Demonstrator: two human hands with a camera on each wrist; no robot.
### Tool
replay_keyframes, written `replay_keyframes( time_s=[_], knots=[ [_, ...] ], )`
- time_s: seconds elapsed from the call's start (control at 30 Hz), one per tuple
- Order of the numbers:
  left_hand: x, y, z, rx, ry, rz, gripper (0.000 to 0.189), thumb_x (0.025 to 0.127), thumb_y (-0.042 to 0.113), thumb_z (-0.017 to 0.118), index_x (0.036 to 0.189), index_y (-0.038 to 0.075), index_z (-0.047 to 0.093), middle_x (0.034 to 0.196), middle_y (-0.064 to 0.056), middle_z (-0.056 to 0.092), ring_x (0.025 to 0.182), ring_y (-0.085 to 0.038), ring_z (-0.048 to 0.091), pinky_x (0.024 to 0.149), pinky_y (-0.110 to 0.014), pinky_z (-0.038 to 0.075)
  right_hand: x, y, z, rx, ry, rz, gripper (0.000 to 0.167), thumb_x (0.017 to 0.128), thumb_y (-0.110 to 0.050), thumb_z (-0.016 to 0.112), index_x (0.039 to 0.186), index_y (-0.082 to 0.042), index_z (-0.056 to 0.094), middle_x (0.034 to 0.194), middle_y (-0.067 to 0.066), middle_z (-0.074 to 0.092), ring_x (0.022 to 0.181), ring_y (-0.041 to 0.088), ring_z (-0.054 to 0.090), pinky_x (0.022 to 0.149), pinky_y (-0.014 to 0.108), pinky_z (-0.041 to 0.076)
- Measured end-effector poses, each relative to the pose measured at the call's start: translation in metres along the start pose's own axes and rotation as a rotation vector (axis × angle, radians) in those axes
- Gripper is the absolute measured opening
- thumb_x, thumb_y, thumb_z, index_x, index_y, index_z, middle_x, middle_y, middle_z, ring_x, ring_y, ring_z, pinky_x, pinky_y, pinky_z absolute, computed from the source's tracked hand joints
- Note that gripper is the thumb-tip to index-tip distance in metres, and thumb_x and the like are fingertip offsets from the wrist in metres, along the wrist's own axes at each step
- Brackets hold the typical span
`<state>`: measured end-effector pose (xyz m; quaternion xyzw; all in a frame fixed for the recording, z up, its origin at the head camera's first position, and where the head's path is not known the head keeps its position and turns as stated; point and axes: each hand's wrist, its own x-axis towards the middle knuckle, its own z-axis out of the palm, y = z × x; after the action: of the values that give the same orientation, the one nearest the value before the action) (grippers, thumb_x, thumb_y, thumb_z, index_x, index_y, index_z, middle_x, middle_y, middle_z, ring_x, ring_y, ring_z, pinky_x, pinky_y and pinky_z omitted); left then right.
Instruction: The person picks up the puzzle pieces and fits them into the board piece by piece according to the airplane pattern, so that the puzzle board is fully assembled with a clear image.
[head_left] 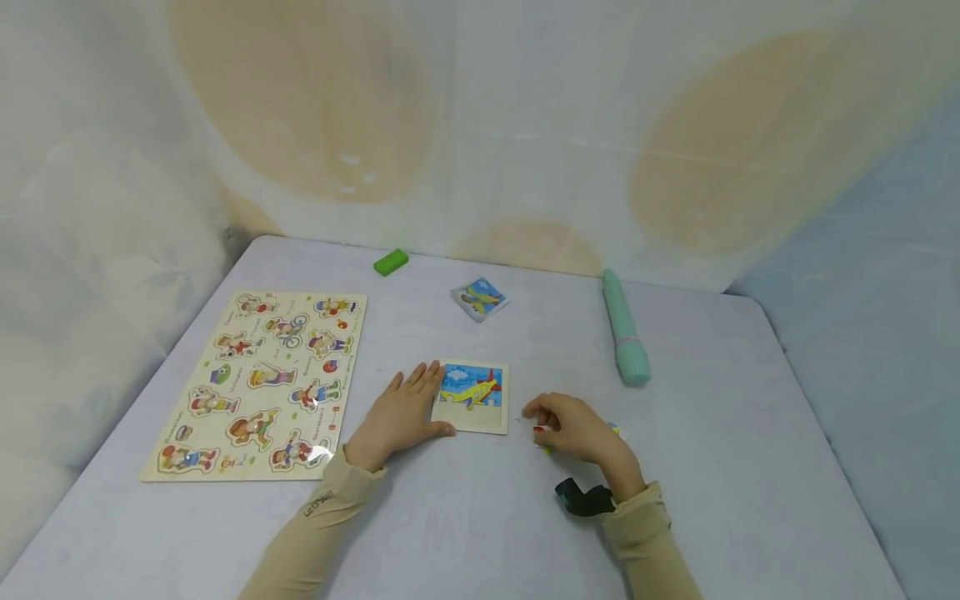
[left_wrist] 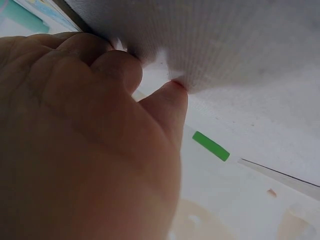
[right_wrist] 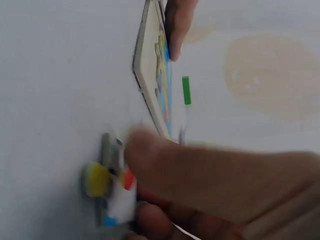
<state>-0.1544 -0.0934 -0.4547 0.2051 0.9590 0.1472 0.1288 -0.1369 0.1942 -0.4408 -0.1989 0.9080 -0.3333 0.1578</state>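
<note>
A small square wooden puzzle board lies on the table, its upper part filled with a yellow and red airplane on blue sky; the lower strip is bare wood. Spread and flat, my left hand rests with its fingertips at the board's left edge. To the right of the board, my right hand pinches a white puzzle piece with red, yellow and blue marks, between thumb and fingers; it is blurred in the right wrist view. Another coloured piece shows partly behind that hand.
A large wooden picture board with sports figures lies at the left. Farther back are a green block and a small airplane picture card. A mint-green stick-like object lies at the right, a black curved object by my right wrist.
</note>
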Motion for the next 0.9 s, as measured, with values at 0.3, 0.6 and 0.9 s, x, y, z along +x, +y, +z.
replay_keyframes(
  time_s=[0.3, 0.6, 0.9],
  knots=[
    [-0.001, -0.002, -0.004, 0.010, -0.003, -0.007, 0.096, 0.083, 0.054, 0.068, 0.153, 0.004, 0.024, 0.161, -0.012, 0.022, 0.150, -0.031, 0.020, 0.121, -0.054, 0.018, 0.000, -0.010, -0.002, -0.072, -0.021, 0.074, 0.026, 0.072, 0.001, 0.078, 0.094, -0.009, 0.068, 0.086, -0.001, 0.061, 0.083, 0.014, 0.051, 0.076, 0.028, 0.046],
    [-0.002, -0.005, -0.004, 0.006, -0.002, -0.016, 0.096, 0.083, 0.053, 0.068, 0.153, 0.004, 0.024, 0.161, -0.012, 0.022, 0.150, -0.031, 0.019, 0.121, -0.053, 0.017, 0.020, -0.020, -0.004, 0.001, 0.090, 0.095, 0.008, 0.082, -0.012, 0.075, 0.079, -0.013, 0.068, 0.071, -0.003, 0.061, 0.066, 0.009, 0.050, 0.059, 0.021, 0.042],
    [-0.001, -0.001, -0.001, 0.009, 0.003, -0.006, 0.095, 0.083, 0.056, 0.067, 0.153, 0.005, 0.027, 0.161, -0.011, 0.024, 0.150, -0.030, 0.021, 0.121, -0.053, 0.019, 0.063, -0.050, 0.021, 0.381, 0.173, 0.135, 0.023, 0.086, -0.009, 0.072, 0.107, -0.003, 0.064, 0.077, 0.009, 0.067, 0.057, 0.013, 0.063, 0.054, 0.027, 0.055]
  ],
)
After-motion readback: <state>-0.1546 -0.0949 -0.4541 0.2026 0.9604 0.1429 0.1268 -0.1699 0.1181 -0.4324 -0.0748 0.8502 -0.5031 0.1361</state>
